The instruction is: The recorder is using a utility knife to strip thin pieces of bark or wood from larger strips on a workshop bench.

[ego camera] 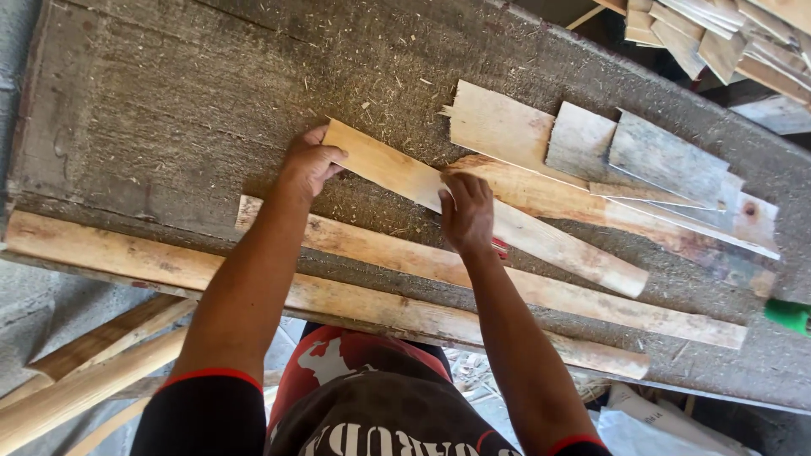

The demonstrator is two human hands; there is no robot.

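Head view: wood strip (397, 173) under fingers (454, 187)

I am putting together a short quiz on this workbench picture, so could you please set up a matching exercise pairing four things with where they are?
Things:
1. left hand
2. right hand
3. grey weathered boards
4. green object

Places:
A. at the right edge of the picture
B. on the near end of the pale plank
C. pressing on the middle of the pale plank
D. overlapping at the far right of the bench

Pairs: 1-B, 2-C, 3-D, 4-A
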